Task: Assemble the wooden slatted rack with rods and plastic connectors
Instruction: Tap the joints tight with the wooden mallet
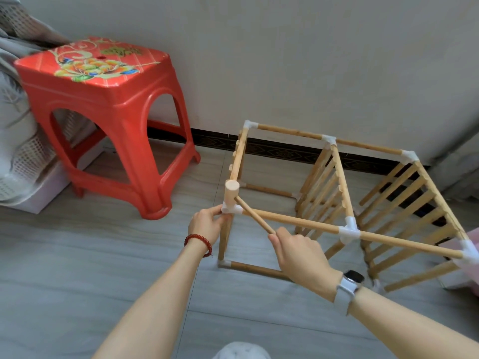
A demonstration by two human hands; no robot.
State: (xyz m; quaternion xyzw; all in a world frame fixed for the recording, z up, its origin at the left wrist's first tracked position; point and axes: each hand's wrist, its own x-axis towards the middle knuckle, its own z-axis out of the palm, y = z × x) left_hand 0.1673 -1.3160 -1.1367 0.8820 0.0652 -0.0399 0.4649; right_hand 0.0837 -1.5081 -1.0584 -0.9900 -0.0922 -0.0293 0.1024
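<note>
At the rack's near-left top corner, I see the left hand (204,225) pinching the white plastic connector (231,208) between thumb and fingertips. The right hand (298,251), fingers curled, grips a wooden mallet (234,195) by its thin handle, head resting against that connector. The wooden slatted rack (337,203) stands on grey floor beside a red stool (103,99).
</note>
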